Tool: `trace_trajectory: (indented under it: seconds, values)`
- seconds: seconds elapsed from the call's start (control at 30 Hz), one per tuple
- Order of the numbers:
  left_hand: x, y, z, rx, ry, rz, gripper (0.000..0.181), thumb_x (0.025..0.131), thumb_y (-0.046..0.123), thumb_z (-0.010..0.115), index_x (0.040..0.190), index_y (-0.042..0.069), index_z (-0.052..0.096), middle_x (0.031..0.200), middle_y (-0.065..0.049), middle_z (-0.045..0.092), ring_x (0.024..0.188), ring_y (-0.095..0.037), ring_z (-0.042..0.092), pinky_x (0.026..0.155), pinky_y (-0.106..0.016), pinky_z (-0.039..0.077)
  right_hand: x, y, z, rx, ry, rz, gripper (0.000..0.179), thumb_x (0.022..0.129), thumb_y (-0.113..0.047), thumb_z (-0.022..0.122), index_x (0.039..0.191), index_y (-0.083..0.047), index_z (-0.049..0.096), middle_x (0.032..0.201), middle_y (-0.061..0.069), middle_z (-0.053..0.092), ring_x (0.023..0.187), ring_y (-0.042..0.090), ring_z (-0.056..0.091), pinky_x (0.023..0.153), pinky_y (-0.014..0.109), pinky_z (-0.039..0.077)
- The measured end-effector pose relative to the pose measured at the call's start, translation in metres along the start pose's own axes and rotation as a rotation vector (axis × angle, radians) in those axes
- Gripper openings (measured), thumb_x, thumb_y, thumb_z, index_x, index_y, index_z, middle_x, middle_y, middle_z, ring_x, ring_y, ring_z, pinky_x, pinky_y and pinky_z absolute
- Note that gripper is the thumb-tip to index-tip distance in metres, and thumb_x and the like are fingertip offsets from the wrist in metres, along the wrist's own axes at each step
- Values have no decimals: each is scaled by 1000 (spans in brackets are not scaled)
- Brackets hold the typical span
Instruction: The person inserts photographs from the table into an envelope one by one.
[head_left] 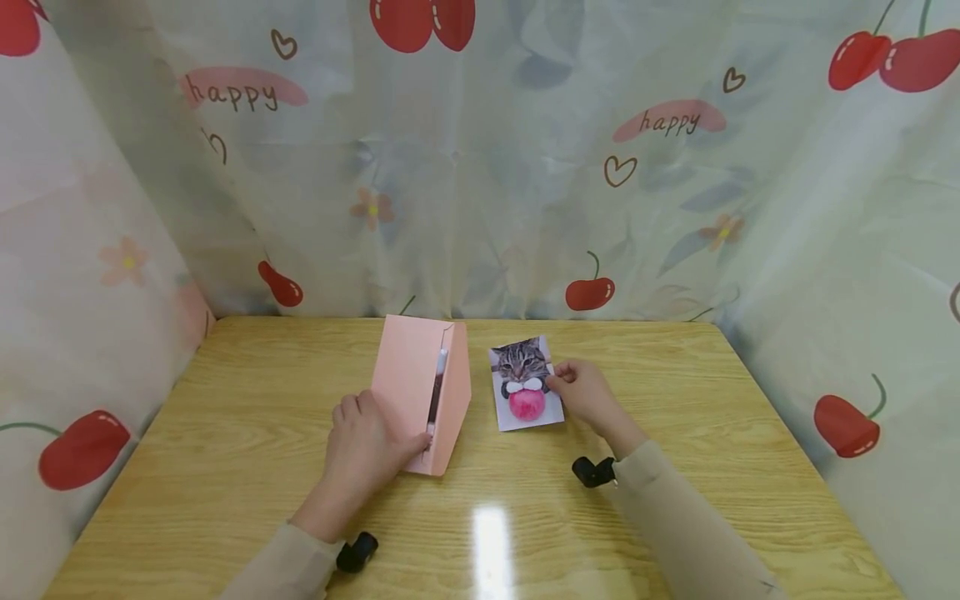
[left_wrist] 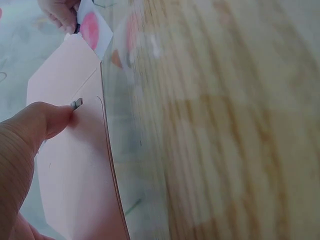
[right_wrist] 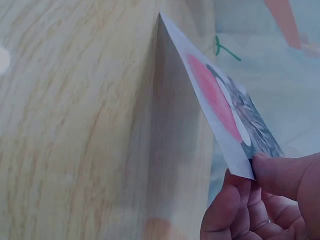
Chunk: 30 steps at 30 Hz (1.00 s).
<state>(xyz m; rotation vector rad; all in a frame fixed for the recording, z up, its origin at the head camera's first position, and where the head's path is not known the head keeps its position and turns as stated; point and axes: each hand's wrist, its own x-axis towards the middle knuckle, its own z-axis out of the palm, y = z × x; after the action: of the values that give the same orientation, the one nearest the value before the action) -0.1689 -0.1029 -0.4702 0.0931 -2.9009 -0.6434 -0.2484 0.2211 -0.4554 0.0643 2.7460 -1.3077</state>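
A pink folded cardboard folder [head_left: 408,358] stands tilted on the left of centre, with a narrow gap between its two panels. White and dark parts show inside the gap. My left hand [head_left: 358,442] grips the folder, fingers over its left side and thumb at the gap. In the left wrist view the thumb tip meets a small shiny grey piece [left_wrist: 76,103] on the pink board. To the right, my right hand [head_left: 588,396] pinches the right edge of a photo card [head_left: 527,406] showing a cat and a pink ball. The right wrist view shows the card [right_wrist: 210,100] tilted.
Everything is over a wooden table [head_left: 262,417] with a bright light reflection near its front. A curtain [head_left: 480,167] printed with cherries and hearts closes off the back and both sides. Small black devices [head_left: 592,472] sit at both wrists.
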Motion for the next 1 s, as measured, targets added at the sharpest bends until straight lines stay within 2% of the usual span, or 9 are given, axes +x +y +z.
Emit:
trace_trajectory:
  seconds: [0.13, 0.33, 0.5, 0.63, 0.83, 1.0]
  values:
    - [0, -1, 0, 20, 26, 13, 105, 62, 69, 76, 119, -12, 41, 105, -25, 43, 94, -37, 43, 70, -47, 45, -2, -6, -2, 49, 56, -17, 19, 96, -20, 61, 102, -3, 59, 93, 10, 55, 82, 21, 52, 67, 30, 45]
    - [1, -1, 1, 53, 39, 1, 108, 62, 70, 76, 121, -12, 40, 106, -26, 44, 94, -37, 44, 72, -48, 45, -4, -13, -3, 157, 90, -27, 20, 97, -19, 60, 104, -1, 58, 91, 11, 54, 75, 20, 53, 63, 30, 48]
    - [2, -2, 1, 67, 33, -8, 110, 61, 71, 75, 123, -12, 39, 107, -27, 44, 94, -38, 44, 73, -48, 45, -7, -20, -3, 227, 111, -20, 20, 97, -19, 59, 106, -1, 58, 92, 12, 55, 78, 22, 55, 73, 40, 52]
    - [2, -2, 0, 70, 24, -13, 110, 61, 71, 75, 123, -13, 39, 107, -27, 44, 95, -38, 44, 73, -49, 45, -10, -26, -4, 278, 117, -7, 22, 97, -20, 59, 109, -2, 57, 94, 13, 55, 85, 29, 57, 80, 46, 51]
    - [1, 0, -1, 64, 25, -15, 109, 62, 70, 75, 122, -13, 39, 108, -27, 44, 95, -39, 44, 73, -50, 45, -12, -34, -4, 327, 115, 9, 26, 97, -25, 61, 113, -5, 58, 99, 13, 56, 89, 28, 57, 81, 41, 52]
    - [1, 2, -1, 63, 17, -16, 110, 62, 71, 75, 123, -13, 38, 109, -28, 43, 96, -39, 43, 73, -50, 45, -16, -41, -1, 377, 122, -9, 26, 96, -25, 61, 112, -4, 58, 98, 13, 57, 86, 28, 56, 83, 43, 52]
